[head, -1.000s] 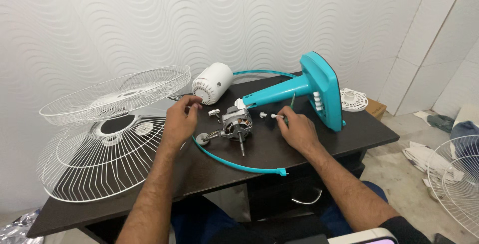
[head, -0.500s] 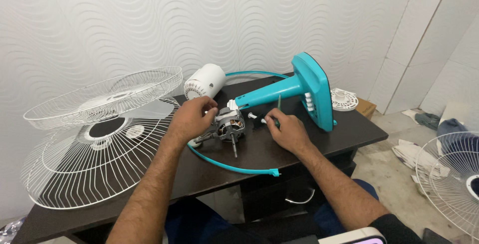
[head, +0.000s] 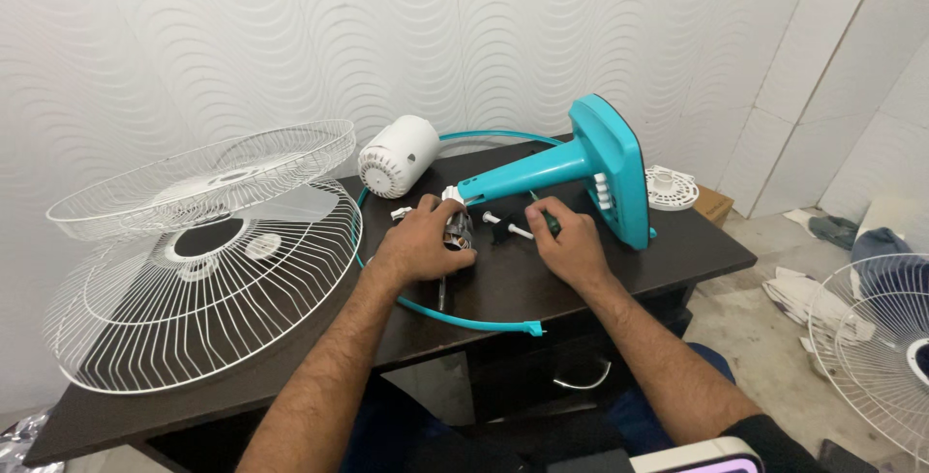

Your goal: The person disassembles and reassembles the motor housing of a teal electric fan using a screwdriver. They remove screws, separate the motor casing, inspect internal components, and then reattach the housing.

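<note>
My left hand rests over a metal fan motor on the dark table, gripping it from above. My right hand lies just to the right, fingers curled around a green-handled screwdriver. Small white knobs lie between the two hands. A teal fan stand and base lies on its side right behind the hands. A teal ring curves around the motor.
Two white wire fan guards are stacked at the table's left end. A white motor cover lies behind the motor. A white round part sits at the back right. Another wire guard and cloths lie on the floor, right.
My left hand has closed down over the motor. My right hand has shifted slightly toward the stand, onto the screwdriver. The view has moved closer.
</note>
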